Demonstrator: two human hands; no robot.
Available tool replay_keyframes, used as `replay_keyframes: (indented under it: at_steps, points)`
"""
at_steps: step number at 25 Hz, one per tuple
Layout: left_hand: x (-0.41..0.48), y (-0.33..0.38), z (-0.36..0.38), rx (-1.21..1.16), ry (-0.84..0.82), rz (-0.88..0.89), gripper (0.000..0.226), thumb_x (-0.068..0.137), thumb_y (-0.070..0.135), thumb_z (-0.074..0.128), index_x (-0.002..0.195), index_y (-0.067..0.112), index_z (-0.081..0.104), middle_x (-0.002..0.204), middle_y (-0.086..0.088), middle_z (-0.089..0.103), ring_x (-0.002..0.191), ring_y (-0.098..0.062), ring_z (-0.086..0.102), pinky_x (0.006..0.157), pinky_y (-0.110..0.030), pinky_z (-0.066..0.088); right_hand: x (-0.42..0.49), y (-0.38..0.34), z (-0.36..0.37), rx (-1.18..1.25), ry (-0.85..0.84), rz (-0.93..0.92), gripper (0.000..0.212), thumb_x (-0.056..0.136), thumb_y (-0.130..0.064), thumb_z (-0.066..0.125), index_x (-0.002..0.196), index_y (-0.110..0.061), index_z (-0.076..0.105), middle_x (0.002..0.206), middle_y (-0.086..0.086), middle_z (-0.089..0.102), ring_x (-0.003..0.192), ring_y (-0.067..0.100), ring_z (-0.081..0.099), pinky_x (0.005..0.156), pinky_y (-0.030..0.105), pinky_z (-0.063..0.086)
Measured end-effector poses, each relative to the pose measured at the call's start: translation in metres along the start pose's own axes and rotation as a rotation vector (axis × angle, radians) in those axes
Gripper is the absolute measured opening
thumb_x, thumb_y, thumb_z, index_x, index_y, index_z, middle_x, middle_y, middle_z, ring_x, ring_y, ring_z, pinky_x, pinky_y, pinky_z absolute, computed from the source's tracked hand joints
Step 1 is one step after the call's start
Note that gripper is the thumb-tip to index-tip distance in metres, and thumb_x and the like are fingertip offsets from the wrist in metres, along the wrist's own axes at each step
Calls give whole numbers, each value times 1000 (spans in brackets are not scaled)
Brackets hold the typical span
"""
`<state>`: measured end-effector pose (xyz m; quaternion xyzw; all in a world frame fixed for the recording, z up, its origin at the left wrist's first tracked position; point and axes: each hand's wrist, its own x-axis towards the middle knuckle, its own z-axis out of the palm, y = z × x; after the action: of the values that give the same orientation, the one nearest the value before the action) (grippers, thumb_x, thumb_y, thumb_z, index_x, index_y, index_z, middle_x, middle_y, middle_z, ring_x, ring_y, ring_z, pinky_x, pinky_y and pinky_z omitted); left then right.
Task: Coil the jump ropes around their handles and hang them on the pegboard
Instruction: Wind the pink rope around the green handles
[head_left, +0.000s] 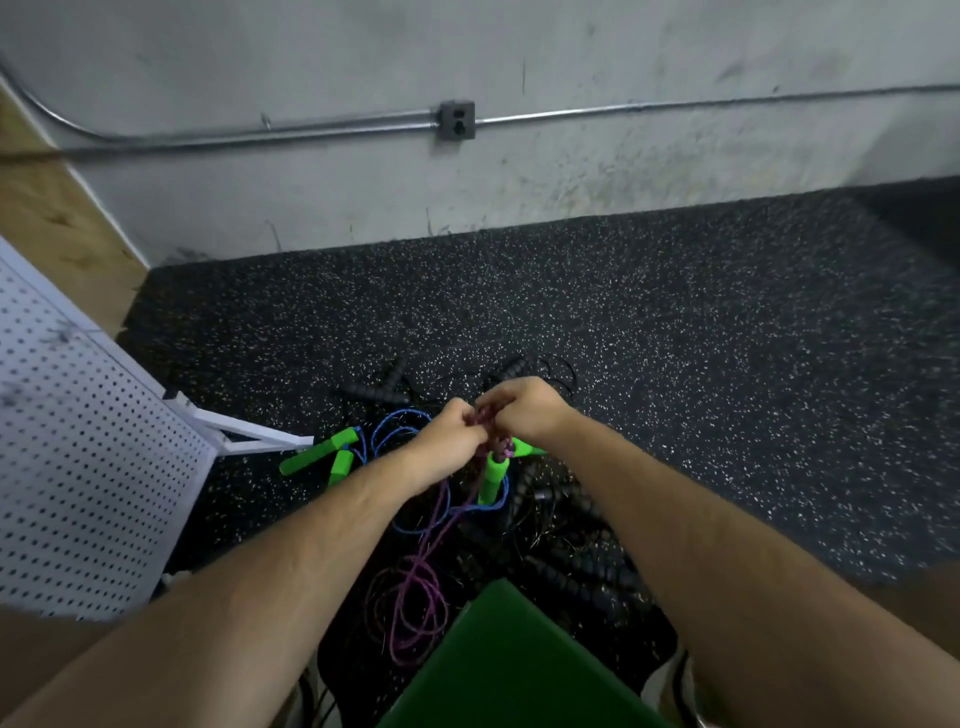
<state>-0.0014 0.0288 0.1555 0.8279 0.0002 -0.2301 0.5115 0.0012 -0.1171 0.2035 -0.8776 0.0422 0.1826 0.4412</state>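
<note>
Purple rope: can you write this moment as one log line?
step: coiling | left hand: grips purple speckled jump rope | right hand: grips same rope | bright green cylindrical handle: below hands

— What sort of room is this?
— A workout room, a plain and unfinished one; the floor (675, 338) is black rubber matting flecked with white, the kind laid in gyms.
— What else points that way?
— Jump ropes (410, 587) lie in a tangle on the matting, some with green handles (317, 454), some with black foam handles (374, 392); a white pegboard (78, 441) stands at the left on a white frame.
— And why unfinished?
— The wall (571, 52) is bare grey and scuffed; a metal pipe (675, 106) runs along its surface to a grey socket (456, 120); a raw wooden board (47, 208) shows at the far left, behind the pegboard.
</note>
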Motion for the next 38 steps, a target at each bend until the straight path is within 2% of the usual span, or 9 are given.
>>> replay_keyframes:
  at_steps: [3, 8, 13, 19, 23, 26, 30, 35, 38]
  points:
    - [-12, 37, -13, 0, -17, 93, 16, 98, 25, 59, 89, 17, 48, 70, 0, 58, 67, -18, 55, 68, -34, 43, -19, -30, -41, -270, 55, -148, 23, 87, -8, 65, 107, -14, 75, 98, 0, 72, 87, 14, 64, 72, 20, 50]
    - [-31, 130, -68, 183, -45, 307, 18, 106, 29, 50, 91, 21, 57, 61, 9, 44, 44, -5, 42, 60, -36, 53, -42, -80, -103, -693, 213, -402, 18, 97, -23, 57, 102, -16, 73, 98, 6, 67, 91, 25, 63, 80, 38, 53]
    - [-49, 176, -117, 388, 9, 402, 28, 103, 46, 50, 87, 29, 67, 65, 4, 46, 63, -16, 46, 63, -40, 55, -49, -99, -129, -570, 359, -520, 17, 97, -22, 64, 101, -9, 74, 101, 7, 56, 98, 19, 50, 86, 28, 39]
    - [-47, 200, -105, 326, 143, 545, 26, 103, 41, 52, 91, 24, 68, 54, 15, 52, 53, -8, 42, 55, -27, 34, -60, -122, -119, -91, 108, -427, 18, 104, -23, 52, 109, -8, 61, 90, 1, 73, 73, 6, 71, 61, 13, 52]
    - [-37, 189, -122, 342, 41, 441, 32, 103, 46, 47, 93, 21, 64, 66, 14, 51, 61, -6, 48, 64, -26, 49, -60, -130, -137, -48, 250, -354, 18, 106, -28, 47, 106, -18, 62, 91, -3, 67, 72, 13, 71, 61, 20, 49]
    - [-32, 175, -132, 362, 35, 368, 34, 104, 45, 46, 91, 19, 63, 71, 7, 49, 67, -12, 49, 70, -32, 51, -61, -122, -140, -122, 205, -282, 18, 105, -32, 49, 107, -19, 62, 94, -2, 69, 75, 16, 71, 63, 24, 51]
    - [-30, 192, -121, 342, 154, 484, 29, 104, 42, 49, 86, 23, 62, 68, 4, 48, 62, -13, 45, 64, -31, 43, -54, -119, -123, -196, 102, -369, 23, 105, -32, 48, 99, -16, 64, 81, -2, 67, 77, 25, 72, 76, 38, 56]
    - [-33, 205, -130, 211, 457, 585, 24, 106, 36, 49, 86, 27, 59, 75, 5, 55, 62, -5, 44, 54, -15, 34, -47, -114, -125, -38, 3, -365, 25, 106, -23, 49, 104, -4, 66, 85, 5, 74, 74, 15, 71, 64, 15, 51]
    - [-34, 205, -145, 44, 564, 593, 23, 106, 35, 49, 86, 30, 59, 80, 8, 59, 68, -4, 48, 65, -20, 39, -44, -103, -123, -102, -67, -320, 24, 104, -20, 52, 106, -1, 66, 96, 9, 76, 91, 20, 73, 73, 23, 57]
